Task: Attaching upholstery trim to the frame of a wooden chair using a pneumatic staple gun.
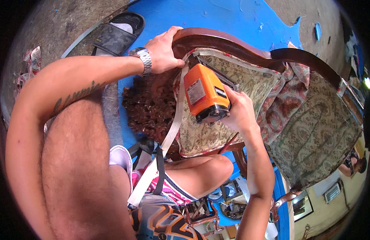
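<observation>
My right hand (241, 110) grips an orange and black electric staple gun (203, 90) from its right side. The staple gun's far end lies against the upper left edge of a chair back, by its dark carved wooden frame (217, 38). My left hand (161, 50) is wrapped over the left end of that frame, its thumb close to the staple gun. A long whitish strip (175, 124) runs from beside the thumb down to my lap. Floral fabric (249, 76) covers the chair back, with a pale trim along its border. The staple gun hides its own contact point.
Blue sheeting (217, 18) spreads under the chair. Brown fibrous stuffing (147, 104) lies left of it. Patterned cloth (283, 100) bunches beside a second floral panel (313, 132). My slippered foot (119, 34) is at the upper left. A person (355, 164) appears at the far right.
</observation>
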